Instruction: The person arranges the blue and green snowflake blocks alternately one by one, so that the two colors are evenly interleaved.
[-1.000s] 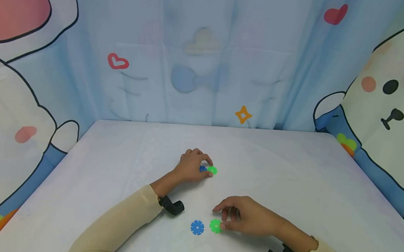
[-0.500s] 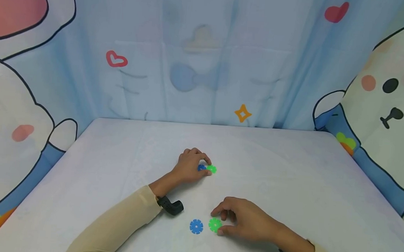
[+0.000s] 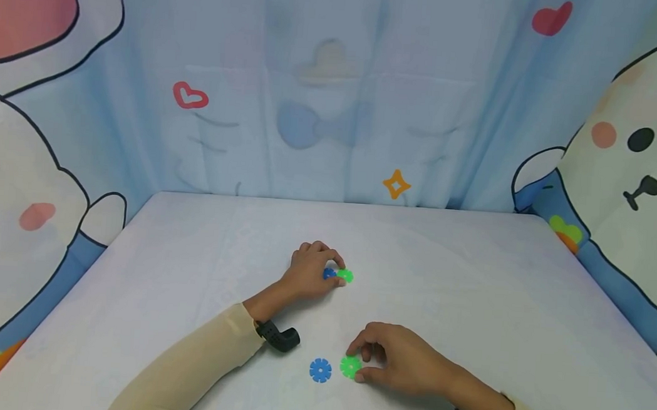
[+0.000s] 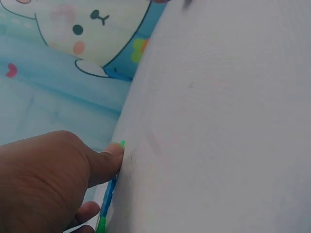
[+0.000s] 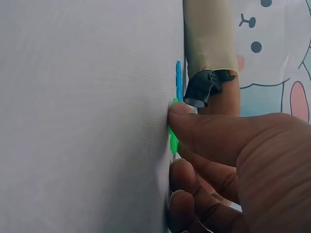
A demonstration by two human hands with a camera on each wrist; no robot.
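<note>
My left hand lies at the table's middle, thumb and index finger pinching a green notched plastic disc by its edges. Beside it, under the palm, shows a blue notched disc. The left wrist view has a blue disc edge-on, with another green piece below it, partly hidden by the fingers. Nearer the front, my right hand holds a second green disc flat on the table between thumb and index finger. Just left of that disc, a small gap away, lies another blue disc.
A white cloth covers the table. Behind it hangs a light blue curtain with printed cartoon animals at both sides. Dark wrist cameras sit at both cuffs, the left one near the loose discs.
My right thumb and index finger have closed in on the edges of the near green disc, with the hand slightly lower than before. My left hand has stayed in place.
</note>
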